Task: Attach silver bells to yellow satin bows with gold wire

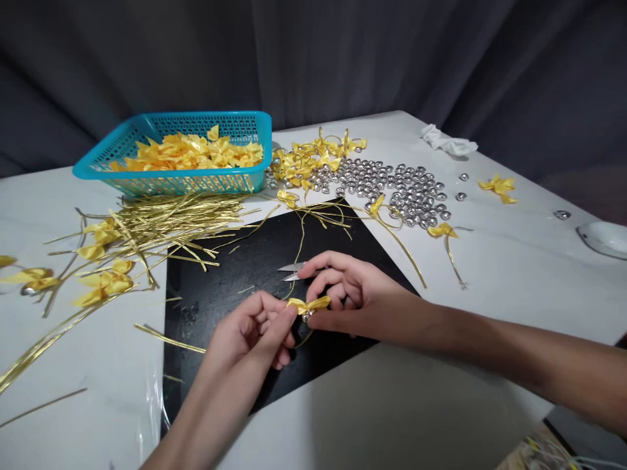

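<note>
Crosswise, the yellow bow (pixel 307 305) spans left hand (pixel 259 329) to right hand (pixel 360 294).

A small, shiny yellow ribbon bow (pixel 318 303) with a silver bell (pixel 307 316) beneath its middle lies spread sideways above a black mat (pixel 220 261).

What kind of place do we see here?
Probably a small craft workshop: a blue plastic basket filled with yellow ribbon bows, a heap of small silver bells, and cut gold cords on a white table.

Scissors (pixel 292 268) partly behind right hand (pixel 345 294)
</note>
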`<action>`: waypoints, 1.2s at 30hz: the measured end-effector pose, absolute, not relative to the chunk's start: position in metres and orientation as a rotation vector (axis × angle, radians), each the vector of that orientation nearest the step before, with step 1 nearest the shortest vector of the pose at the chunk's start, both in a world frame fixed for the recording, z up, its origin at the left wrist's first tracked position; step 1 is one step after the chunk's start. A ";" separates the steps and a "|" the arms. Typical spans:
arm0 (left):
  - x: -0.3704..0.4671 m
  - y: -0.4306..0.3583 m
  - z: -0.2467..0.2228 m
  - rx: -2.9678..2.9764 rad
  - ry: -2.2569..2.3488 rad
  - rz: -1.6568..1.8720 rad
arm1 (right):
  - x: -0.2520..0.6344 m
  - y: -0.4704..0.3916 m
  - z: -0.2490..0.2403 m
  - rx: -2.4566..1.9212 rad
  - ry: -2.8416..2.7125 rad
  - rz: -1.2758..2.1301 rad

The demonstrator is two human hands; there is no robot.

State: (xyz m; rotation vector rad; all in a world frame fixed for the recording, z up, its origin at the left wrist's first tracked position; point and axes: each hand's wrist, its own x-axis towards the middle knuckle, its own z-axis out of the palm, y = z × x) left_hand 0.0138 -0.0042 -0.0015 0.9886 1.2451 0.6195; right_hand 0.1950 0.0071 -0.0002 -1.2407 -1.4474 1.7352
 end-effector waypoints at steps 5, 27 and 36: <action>0.014 -0.003 -0.005 1.002 1.228 0.602 | 0.194 0.006 0.001 -1.242 -1.491 1.689; 0.014 -0.005 0.004 0.973 1.250 0.624 | 0.192 0.006 0.005 -1.165 -1.618 1.745; 0.014 -0.004 0.005 0.929 1.242 0.671 | 0.193 0.009 0.007 -1.242 -1.462 1.818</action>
